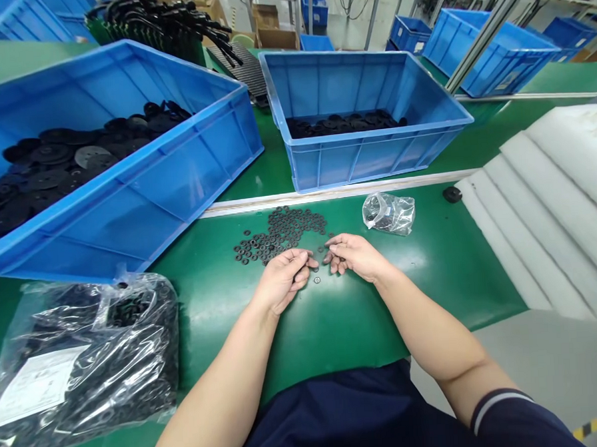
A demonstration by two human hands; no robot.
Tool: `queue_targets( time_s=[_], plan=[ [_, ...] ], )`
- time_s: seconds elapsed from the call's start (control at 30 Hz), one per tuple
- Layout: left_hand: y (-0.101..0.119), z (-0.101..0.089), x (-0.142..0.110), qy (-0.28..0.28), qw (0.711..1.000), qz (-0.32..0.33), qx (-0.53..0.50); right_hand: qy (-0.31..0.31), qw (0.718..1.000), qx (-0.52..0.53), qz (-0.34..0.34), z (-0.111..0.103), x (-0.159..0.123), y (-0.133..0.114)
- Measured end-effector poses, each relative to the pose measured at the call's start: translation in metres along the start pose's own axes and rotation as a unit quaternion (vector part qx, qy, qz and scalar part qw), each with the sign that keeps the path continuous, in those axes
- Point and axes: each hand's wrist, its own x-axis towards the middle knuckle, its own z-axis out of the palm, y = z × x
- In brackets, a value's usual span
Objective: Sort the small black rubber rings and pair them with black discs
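Head view: small black rubber washers [279, 231] lie in a loose heap on the green conveyor belt [333, 315]; they look light and apt to slide, so the rim seems the place to take hold. The left hand [281, 281] has its fingers curled inward, the right hand [357, 257] has its fingers half-curled just beside it; whether either holds a washer cannot be told. Open belt surrounds the hands; the heap stops short of the white rail [337, 193], with a blue plastic crate [370, 160] beyond.
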Motion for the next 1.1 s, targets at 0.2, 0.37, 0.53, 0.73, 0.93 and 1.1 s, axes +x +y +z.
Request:
queue_targets(
  time_s=[0.2, 0.37, 0.53, 0.73, 0.93, 1.1],
  plan=[
    [-0.006, 0.004, -0.001, 0.009, 1.000, 0.020, 0.010, 0.002, 0.998, -0.050, -0.031, 0.005, -0.003, 0.000],
    [-0.010, 0.007, 0.000, 0.052, 0.996, 0.046, 0.054, 0.012, 0.997, -0.053, -0.047, 0.009, -0.007, 0.000],
    [-0.015, 0.007, 0.000, 0.072, 0.990, 0.068, 0.101, 0.030, 0.993, -0.074, -0.088, 0.015, -0.009, 0.002],
    [-0.019, 0.009, 0.001, 0.073, 0.991, 0.047, 0.098, 0.037, 0.991, -0.091, -0.090, 0.022, -0.010, 0.002],
    [-0.018, 0.008, 0.002, 0.091, 0.991, 0.042, 0.094, 0.037, 0.994, -0.062, -0.076, 0.022, -0.011, 0.001],
    [-0.020, 0.008, 0.002, 0.102, 0.986, 0.051, 0.124, 0.039, 0.994, -0.066, -0.079, 0.022, -0.009, 0.005]
  ],
)
